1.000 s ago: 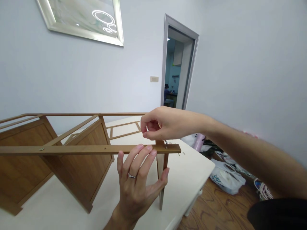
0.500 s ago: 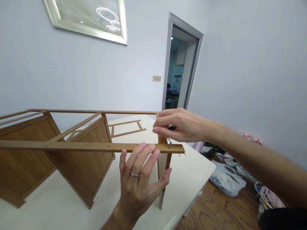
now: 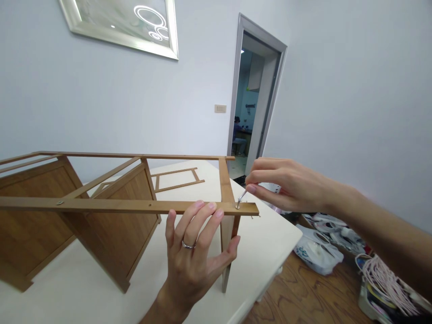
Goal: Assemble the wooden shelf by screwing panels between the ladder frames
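Observation:
A brown wooden rack (image 3: pixel 141 252) with slanted panels stands on the white table. My left hand (image 3: pixel 199 261), with a ring on one finger, grips the near rail (image 3: pixel 111 204) close to its right end, fingers over the top and thumb by the end panel. My right hand (image 3: pixel 286 184) pinches a small metal hex key (image 3: pixel 242 197) between thumb and fingers. The key's lower end meets a bolt head (image 3: pixel 237 207) on top of the rail, just right of my left fingertips.
A flat wooden frame (image 3: pixel 178 179) lies on the white table (image 3: pixel 263 256), and several small screws (image 3: pixel 255 216) lie beyond the rail end. Plastic bags (image 3: pixel 319 252) and a bundle of pink cord (image 3: pixel 388 283) are on the floor at right. A person (image 3: pixel 239 135) sits beyond the doorway.
My right hand has swung to the right, and the hex key now slants up to the right from the bolt. My left hand keeps its hold on the rail.

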The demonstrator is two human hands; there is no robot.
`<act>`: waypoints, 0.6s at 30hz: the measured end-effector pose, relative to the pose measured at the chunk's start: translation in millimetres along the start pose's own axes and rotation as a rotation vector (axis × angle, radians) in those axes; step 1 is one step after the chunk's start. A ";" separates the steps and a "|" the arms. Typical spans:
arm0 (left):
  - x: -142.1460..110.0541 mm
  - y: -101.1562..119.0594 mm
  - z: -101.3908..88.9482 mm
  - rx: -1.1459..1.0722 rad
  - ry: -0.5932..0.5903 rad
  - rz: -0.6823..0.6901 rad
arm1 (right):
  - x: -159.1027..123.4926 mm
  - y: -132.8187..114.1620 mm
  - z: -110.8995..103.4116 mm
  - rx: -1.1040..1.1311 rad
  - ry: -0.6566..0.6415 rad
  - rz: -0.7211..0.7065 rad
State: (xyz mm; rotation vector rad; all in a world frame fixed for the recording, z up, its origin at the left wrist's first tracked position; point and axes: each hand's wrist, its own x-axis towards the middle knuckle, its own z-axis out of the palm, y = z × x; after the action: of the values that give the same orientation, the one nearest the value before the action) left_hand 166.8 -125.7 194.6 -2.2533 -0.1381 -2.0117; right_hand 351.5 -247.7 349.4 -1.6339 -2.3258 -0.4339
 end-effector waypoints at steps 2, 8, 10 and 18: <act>0.0 0.2 0.0 0.001 0.000 -0.002 | -3.3 -2.7 -2.6 -0.001 -0.007 0.023; 0.4 1.0 0.3 -0.002 0.001 -0.007 | -8.3 -15.2 -7.8 -0.053 -0.048 0.092; 0.4 1.3 0.5 -0.012 0.005 -0.013 | -9.4 -20.9 -8.4 -0.075 -0.049 0.110; 0.8 3.2 0.2 -0.017 0.003 -0.032 | -10.6 -56.4 -2.9 -0.141 0.032 0.320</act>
State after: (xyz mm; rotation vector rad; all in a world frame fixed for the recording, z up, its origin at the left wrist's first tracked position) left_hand 167.6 -128.9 195.3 -2.2725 -0.1592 -2.0392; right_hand 301.9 -276.1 343.0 -2.0047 -1.9987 -0.5567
